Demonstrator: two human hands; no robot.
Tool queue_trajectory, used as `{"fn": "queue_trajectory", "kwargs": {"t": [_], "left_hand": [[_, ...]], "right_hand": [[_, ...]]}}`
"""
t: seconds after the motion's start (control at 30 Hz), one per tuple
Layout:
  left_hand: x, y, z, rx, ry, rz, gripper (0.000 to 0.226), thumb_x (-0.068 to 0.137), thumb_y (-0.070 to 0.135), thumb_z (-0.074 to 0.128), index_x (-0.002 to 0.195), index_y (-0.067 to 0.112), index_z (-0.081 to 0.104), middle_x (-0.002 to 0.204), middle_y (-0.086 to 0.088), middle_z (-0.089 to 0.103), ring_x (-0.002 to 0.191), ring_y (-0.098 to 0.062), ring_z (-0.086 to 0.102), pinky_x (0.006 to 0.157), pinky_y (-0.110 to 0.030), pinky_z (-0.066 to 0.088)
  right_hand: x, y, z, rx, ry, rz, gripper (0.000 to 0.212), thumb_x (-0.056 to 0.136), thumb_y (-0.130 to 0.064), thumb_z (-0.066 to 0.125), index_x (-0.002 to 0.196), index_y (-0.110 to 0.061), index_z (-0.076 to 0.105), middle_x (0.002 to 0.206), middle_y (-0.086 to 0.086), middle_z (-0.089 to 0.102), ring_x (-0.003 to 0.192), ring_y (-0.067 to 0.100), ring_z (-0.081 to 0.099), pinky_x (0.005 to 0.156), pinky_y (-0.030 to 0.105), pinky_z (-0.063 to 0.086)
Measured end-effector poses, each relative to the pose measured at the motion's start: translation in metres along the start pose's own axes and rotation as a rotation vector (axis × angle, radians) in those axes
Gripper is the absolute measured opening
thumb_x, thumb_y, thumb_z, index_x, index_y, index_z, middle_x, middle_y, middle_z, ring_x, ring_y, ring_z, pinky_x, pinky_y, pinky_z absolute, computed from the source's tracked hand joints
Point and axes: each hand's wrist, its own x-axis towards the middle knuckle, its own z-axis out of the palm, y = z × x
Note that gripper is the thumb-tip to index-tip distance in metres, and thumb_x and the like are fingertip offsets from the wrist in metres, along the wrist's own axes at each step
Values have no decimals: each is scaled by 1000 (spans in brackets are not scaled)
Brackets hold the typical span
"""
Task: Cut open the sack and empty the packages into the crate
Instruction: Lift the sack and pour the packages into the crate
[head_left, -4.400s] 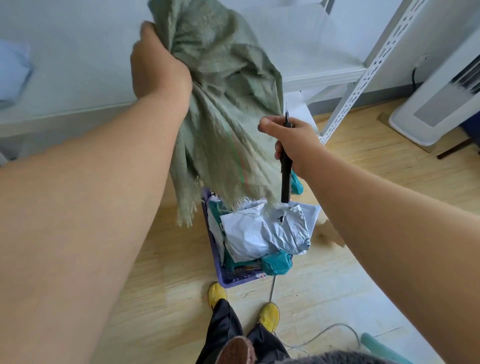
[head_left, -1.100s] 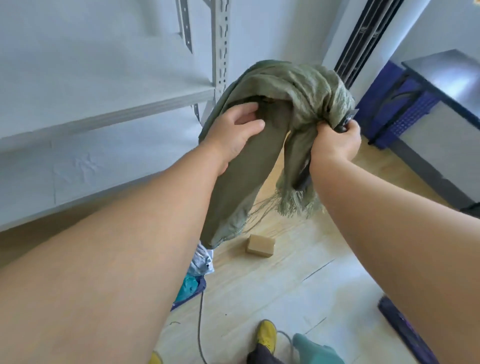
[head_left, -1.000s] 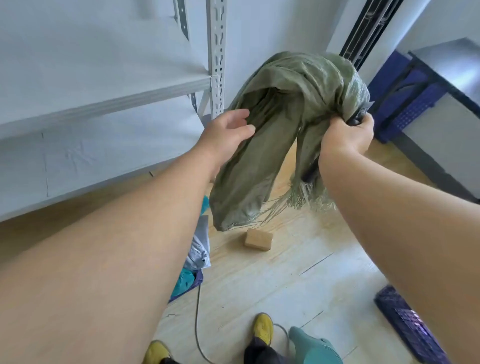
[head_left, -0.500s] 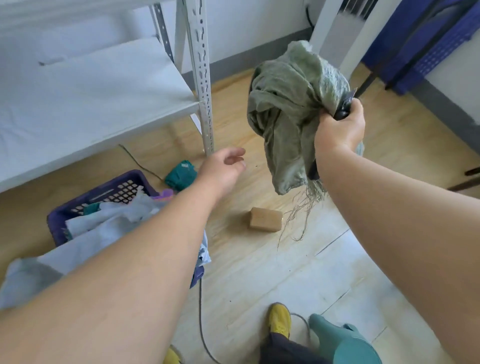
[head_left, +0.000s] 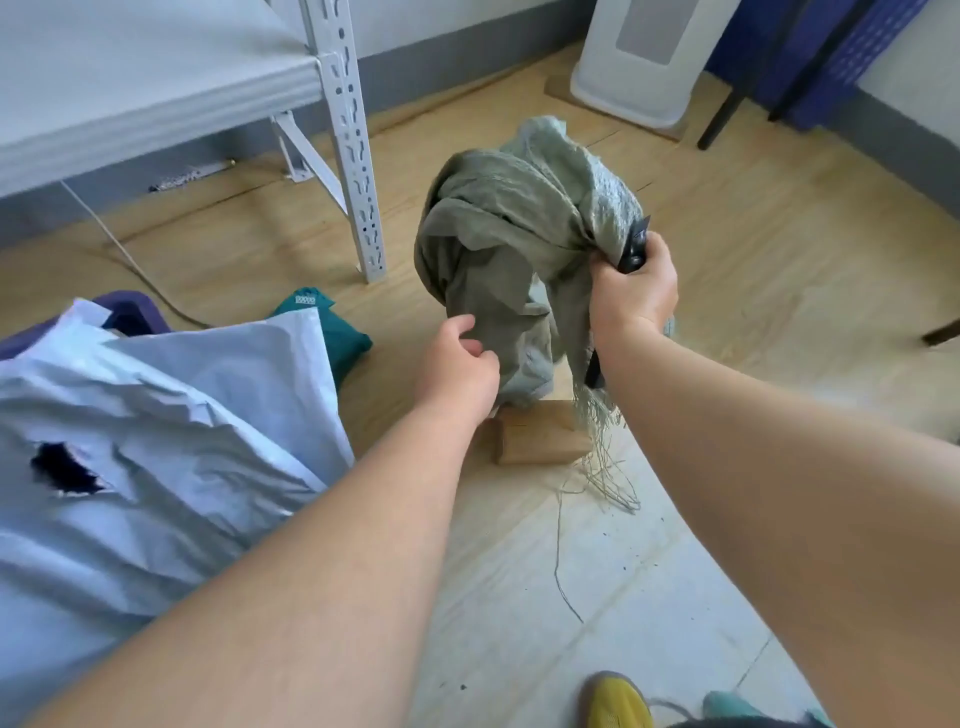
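The right hand (head_left: 631, 291) clenches a bunched green woven sack (head_left: 511, 234) together with a black cutter (head_left: 635, 250), above the wooden floor (head_left: 779, 260). The left hand (head_left: 457, 364) pinches the sack's hanging edge. Pale blue packages (head_left: 166, 415) heap over the purple crate (head_left: 135, 314) at left.

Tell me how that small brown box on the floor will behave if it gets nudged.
The brown box looks flat-sided and squat, so it would probably slide, not roll or tip. It seems light for its size. The sack fringe draped over it may drag along.
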Motion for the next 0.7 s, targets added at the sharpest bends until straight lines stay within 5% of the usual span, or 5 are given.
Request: {"fn": "queue_trajectory", "kwargs": {"t": [0.3, 0.43, 0.53, 0.6, 0.7], "left_hand": [[29, -30, 18, -32, 38, 147, 51, 92, 16, 51, 139, 30, 39, 111, 11, 55, 83, -7, 54, 57, -16, 36], [28, -35, 14, -27, 79, 125, 50, 93, 17, 51, 139, 31, 39, 109, 13, 54, 74, 2, 49, 53, -15, 34], [34, -41, 19, -13, 112, 97, 46, 94, 18, 50, 138, 31, 41, 107, 13, 53, 75, -1, 50, 53, -16, 36], [36, -50, 27, 27, 114, 77, 44, 94, 18, 50, 136, 30, 44, 112, 11, 56, 77, -2, 51, 54, -15, 35], [34, -71, 38, 92, 73, 36, 42, 93, 16, 52, 133, 27, 48, 119, 7, 59, 86, -9, 56, 59, -16, 41]], "right_hand": [[-3, 59, 55, 93, -56, -27, 8, 79, -16, 62, 83, -22, 57, 70, -12, 58, 72, 16, 53, 69, 30, 47], [10, 43, 60, 44, -82, -124, 13, 79, -12, 56, 89, -20, 59, 93, -4, 62, 78, 15, 51, 73, 31, 45], [33, 27, 57, -136, -29, -403, 38, 79, -7, 58, 113, -24, 59, 125, -6, 53, 90, 8, 46, 76, 19, 34], [43, 35, 60, -358, -169, -537, 57, 83, -8, 63, 134, -29, 49, 143, -9, 42, 108, 12, 51, 82, 21, 35], [46, 79, 64, -734, -354, -340, 76, 84, -9, 70, 147, -24, 30, 151, 4, 34, 118, 28, 54, 77, 35, 42]]}}
